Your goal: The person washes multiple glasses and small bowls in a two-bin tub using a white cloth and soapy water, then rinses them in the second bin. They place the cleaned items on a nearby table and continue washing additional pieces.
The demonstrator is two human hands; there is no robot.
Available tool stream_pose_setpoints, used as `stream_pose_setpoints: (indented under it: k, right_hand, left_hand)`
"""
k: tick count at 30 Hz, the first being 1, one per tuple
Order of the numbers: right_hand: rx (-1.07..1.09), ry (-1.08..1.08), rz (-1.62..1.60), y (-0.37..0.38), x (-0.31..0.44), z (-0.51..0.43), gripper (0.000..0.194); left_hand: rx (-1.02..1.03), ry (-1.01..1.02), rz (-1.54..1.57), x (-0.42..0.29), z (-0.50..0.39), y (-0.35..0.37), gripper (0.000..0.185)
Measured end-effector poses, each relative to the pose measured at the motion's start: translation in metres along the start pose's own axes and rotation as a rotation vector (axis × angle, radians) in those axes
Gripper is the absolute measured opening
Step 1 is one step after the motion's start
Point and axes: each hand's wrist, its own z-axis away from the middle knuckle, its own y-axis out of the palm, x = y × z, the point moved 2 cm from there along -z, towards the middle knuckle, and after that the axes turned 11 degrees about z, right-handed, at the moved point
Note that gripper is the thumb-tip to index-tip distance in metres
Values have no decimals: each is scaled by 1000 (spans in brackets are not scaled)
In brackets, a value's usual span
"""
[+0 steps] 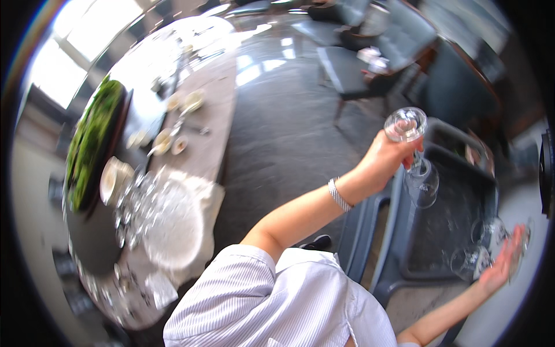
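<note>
My left hand (392, 147) grips clear stemmed glassware over the near side of a grey plastic service cart (453, 217). A round clear glass piece (406, 124) shows above the fist, and a clear glass bowl (422, 186) hangs just below it. Whether these are one glass or two is unclear. At the right edge, my right hand (503, 262) has its fingers stretched out beside a clear glass (468, 262) and another glass (490, 230). More clear glass shows behind those fingers, blurred, so a hold on it cannot be confirmed.
To the left stands a long table (212, 112) bearing used bowls (190, 102), a round translucent tray (175, 230) on white cloth, many small glasses (134, 208) and a long moss planter (95, 143). Blue-grey upholstered chairs (351, 69) stand beyond the dark floor (277, 143).
</note>
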Motion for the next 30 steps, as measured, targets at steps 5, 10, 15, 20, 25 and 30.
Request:
stream_pose_setpoints:
  k: [5, 10, 15, 20, 25, 30]
  right_hand:
    - [455, -158, -257, 94, 61, 1, 56]
    - [972, -151, -658, 221, 119, 72, 57]
    - [1291, -168, -834, 330, 172, 194, 57]
    - [1642, 100, -1034, 386, 218, 308, 67]
    - [1977, 35, -1258, 412, 259, 393, 32]
    - [2189, 30, -1104, 419, 280, 452, 26]
  left_hand:
    - [-458, 134, -92, -78, 136, -105, 25]
    - [-819, 348, -219, -130, 299, -187, 18]
    - [-1235, 378, -404, -141, 462, -222, 14]
    - [-1606, 620, -392, -146, 578, -255, 16]
    - [-1820, 676, -438, -146, 652, -302, 19]
    - [-1791, 686, -489, -144, 666, -341, 25]
